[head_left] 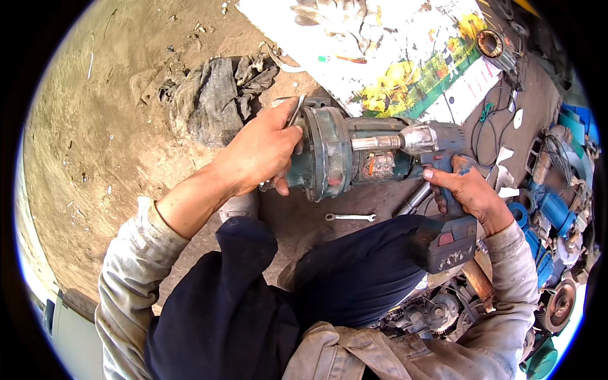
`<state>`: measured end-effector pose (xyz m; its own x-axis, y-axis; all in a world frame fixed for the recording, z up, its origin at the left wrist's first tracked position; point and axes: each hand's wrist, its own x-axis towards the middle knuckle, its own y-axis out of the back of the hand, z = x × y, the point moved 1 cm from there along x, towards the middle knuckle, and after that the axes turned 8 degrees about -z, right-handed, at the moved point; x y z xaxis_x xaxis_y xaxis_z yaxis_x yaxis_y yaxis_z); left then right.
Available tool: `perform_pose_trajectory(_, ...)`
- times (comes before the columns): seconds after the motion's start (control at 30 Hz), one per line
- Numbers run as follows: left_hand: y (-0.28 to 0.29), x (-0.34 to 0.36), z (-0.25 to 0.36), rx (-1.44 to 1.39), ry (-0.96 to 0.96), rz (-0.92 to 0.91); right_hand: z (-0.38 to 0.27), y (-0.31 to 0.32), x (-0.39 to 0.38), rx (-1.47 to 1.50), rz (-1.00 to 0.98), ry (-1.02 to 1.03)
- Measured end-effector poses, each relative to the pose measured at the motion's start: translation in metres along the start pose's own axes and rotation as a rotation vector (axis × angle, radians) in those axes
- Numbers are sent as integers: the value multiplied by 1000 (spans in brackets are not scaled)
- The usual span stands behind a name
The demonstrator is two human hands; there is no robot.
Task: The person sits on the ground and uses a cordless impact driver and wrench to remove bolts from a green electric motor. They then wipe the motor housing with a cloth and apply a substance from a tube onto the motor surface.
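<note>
A dark green electric motor [381, 166] with a wide round flange [327, 153] lies on its side before me. At the flange's left end, my left hand [261, 151] is closed around a slim silvery wrench [297, 110], mostly hidden by the fingers. My right hand [467, 192] grips the handle of a cordless impact wrench [437, 137], its battery hanging low over my knee. The long socket [376, 143] on its nose points left along the motor toward the flange. Whether it sits on a bolt, I cannot tell.
On the ground below the motor lies a combination wrench [350, 217]. A dark rag [215, 95] is at the left, and a paint-stained white board [405, 69] with gloves [339, 16] on it lies beyond. Motor parts [554, 212] and a stator [490, 43] crowd the right.
</note>
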<state>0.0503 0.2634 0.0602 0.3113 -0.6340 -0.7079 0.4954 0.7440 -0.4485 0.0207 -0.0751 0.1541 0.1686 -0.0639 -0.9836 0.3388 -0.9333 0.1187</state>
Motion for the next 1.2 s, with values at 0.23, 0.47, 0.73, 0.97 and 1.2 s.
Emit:
perform_pose_trajectory(0.23,-6,6,3,453,-413,110,17,2,5,-217,100,84)
perform_pose_trajectory(0.47,-33,65,50,997,-399,-158,8,-1,-1,-139,77,78)
perform_pose_trajectory(0.73,-31,112,70,767,-293,-530,8,-5,-7,-9,99,49)
perform_pose_trajectory(0.97,-29,117,65,755,-169,-611,12,3,-12,124,157,148)
perform_pose_trajectory(1.2,-43,116,69,825,-190,-559,10,20,-14,72,241,127)
